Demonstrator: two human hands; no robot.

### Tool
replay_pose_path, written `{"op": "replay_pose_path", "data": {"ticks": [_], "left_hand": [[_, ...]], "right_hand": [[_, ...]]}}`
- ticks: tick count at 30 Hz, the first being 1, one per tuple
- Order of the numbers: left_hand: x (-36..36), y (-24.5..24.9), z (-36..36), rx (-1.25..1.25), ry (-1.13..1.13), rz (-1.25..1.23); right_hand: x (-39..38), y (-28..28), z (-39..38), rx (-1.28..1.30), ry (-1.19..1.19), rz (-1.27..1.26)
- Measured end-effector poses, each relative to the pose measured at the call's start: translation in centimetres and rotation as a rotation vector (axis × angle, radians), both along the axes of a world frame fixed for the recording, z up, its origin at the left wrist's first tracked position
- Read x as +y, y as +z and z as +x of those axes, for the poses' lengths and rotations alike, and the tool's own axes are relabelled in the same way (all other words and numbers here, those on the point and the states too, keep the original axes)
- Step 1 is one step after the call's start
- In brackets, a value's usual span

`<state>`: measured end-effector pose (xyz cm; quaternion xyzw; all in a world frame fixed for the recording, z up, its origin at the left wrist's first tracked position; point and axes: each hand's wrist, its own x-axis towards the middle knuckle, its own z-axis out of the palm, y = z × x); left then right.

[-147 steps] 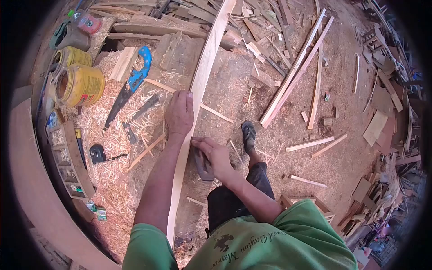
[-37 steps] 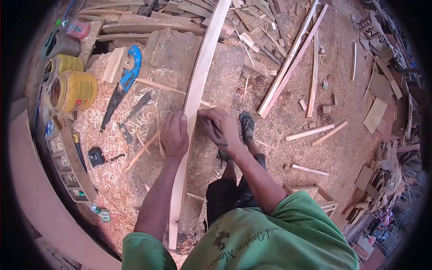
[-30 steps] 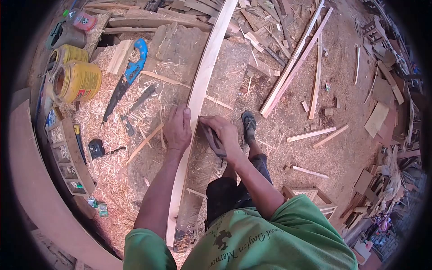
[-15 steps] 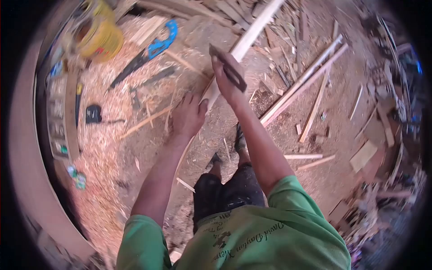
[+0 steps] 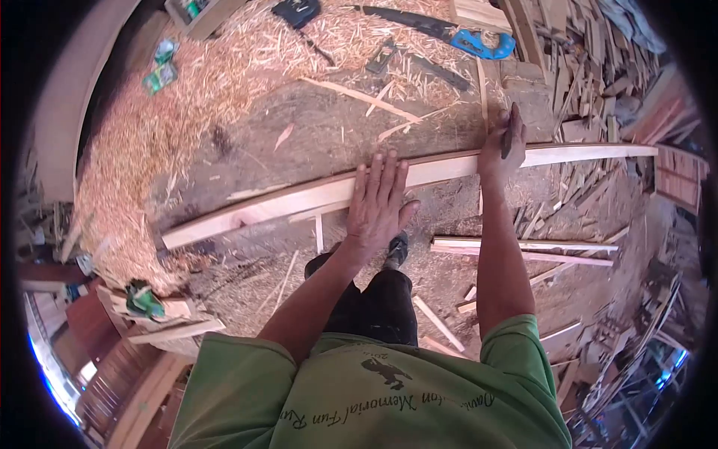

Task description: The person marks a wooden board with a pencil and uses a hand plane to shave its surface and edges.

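Note:
A long pale wooden strip [image 5: 292, 200] lies across the workbench, looking bowed in this wide view. My left hand [image 5: 380, 206] rests flat on it near the middle, fingers stretched out and holding nothing. Farther right, my right hand [image 5: 499, 157] is closed around a dark, narrow tool [image 5: 508, 141] at the strip. Most of that tool is hidden by the hand, so its kind cannot be made out. Beyond the strip, thin offcuts [image 5: 363, 99] and a dark flat piece [image 5: 441, 72] lie among the shavings.
A handsaw with a blue handle [image 5: 482, 45] and a black tape measure [image 5: 297, 12] lie at the far side. Wood shavings [image 5: 149, 168] cover the left. Long sticks [image 5: 523, 245] lie on the floor right of my legs; scrap wood [image 5: 591, 82] is piled at upper right.
My view has turned, so the strip now runs left to right. My left hand has flattened on the strip. My right hand still holds the dark tool, now more hidden.

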<state>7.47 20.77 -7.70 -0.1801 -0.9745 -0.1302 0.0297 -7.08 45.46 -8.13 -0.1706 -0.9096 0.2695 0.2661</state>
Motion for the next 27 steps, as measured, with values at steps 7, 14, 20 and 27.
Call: {"op": "replay_pose_path", "data": {"ticks": [7, 14, 20, 27], "left_hand": [[2.7, -2.9, 5.1, 0.039, 0.208, 0.029], [4.0, -3.2, 6.1, 0.078, 0.282, 0.023], [8.9, -1.3, 6.8, -0.064, 0.25, 0.175], [13.9, -2.6, 3.8, 0.014, 0.112, 0.246]], "right_hand": [[0.4, 0.7, 0.3, -0.139, 0.041, 0.06], [0.3, 1.3, 0.5, -0.187, 0.107, 0.114], [0.5, 0.6, 0.1, -0.222, 0.081, 0.17], [-0.1, 2.0, 0.4, -0.309, 0.064, 0.155]]}}
